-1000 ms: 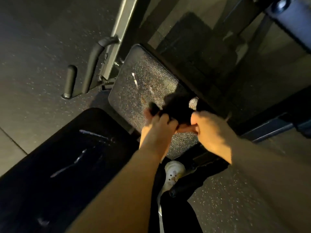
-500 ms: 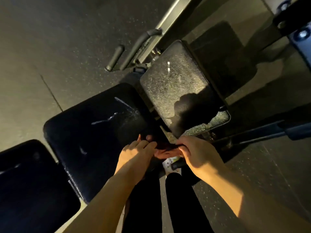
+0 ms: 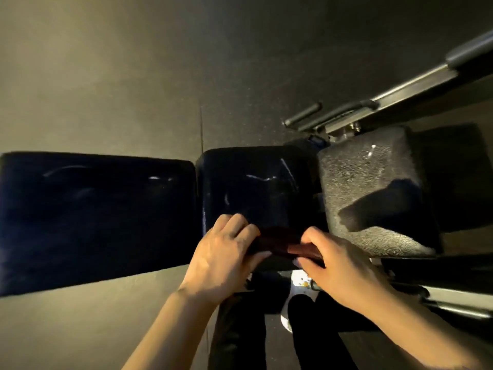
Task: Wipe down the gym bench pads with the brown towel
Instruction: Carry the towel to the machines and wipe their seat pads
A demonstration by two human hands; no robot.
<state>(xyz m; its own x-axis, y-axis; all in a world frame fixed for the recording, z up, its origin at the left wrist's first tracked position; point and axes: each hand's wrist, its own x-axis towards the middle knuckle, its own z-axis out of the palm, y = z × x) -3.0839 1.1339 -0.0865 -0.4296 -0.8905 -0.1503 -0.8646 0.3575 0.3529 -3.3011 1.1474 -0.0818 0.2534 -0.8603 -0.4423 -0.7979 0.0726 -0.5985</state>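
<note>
Brown towel [image 3: 277,240], low centre of frame, is gripped at both ends: left hand [image 3: 224,252] and right hand [image 3: 338,265] curl fingers round it at the near edge of the middle bench pad [image 3: 256,188]. Further pads lie left [image 3: 96,209] and right [image 3: 373,193].

Long pad [image 3: 93,217] lies bare; frame [image 3: 373,108] crowds the right.

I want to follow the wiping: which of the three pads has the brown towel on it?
The middle dark glossy pad: both hands hold the brown towel at its near edge.
</note>
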